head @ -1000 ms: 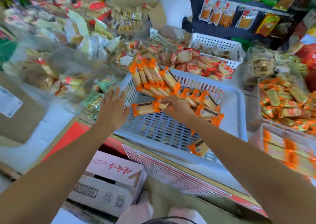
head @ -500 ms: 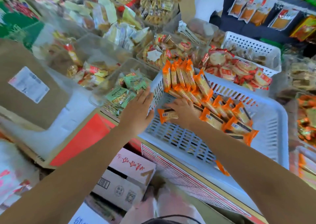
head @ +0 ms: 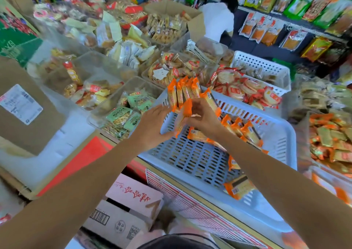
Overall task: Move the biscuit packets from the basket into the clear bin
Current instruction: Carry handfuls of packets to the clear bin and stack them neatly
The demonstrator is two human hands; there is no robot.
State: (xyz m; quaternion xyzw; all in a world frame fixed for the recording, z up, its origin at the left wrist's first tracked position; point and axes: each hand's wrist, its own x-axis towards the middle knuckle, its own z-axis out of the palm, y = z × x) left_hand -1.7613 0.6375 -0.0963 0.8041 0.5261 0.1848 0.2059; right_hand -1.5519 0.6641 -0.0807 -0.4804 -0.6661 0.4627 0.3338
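Observation:
A pale blue slotted basket [head: 276, 153] holds orange biscuit packets. Several stand in a row [head: 182, 91] at its far left corner, more lie loose [head: 245, 131] along the right, and one lies at the near rim [head: 239, 188]. My right hand [head: 204, 120] grips one orange packet [head: 183, 115], lifted on end above the basket's left side. My left hand [head: 152, 125] is at the basket's left rim, its fingers straight and against that packet. A clear bin [head: 137, 83] with green packets stands just left of the basket.
More clear bins of snacks fill the counter to the left and behind. At the right, clear bins [head: 331, 138] hold orange packets. A white basket [head: 261, 66] stands behind. A cardboard box [head: 125, 210] sits on the floor below. A person in white [head: 219, 18] stands at the far shelves.
My right hand has lifted a packet from the basket floor and turned it on end. My left hand has shifted right to meet it. The view has swung left.

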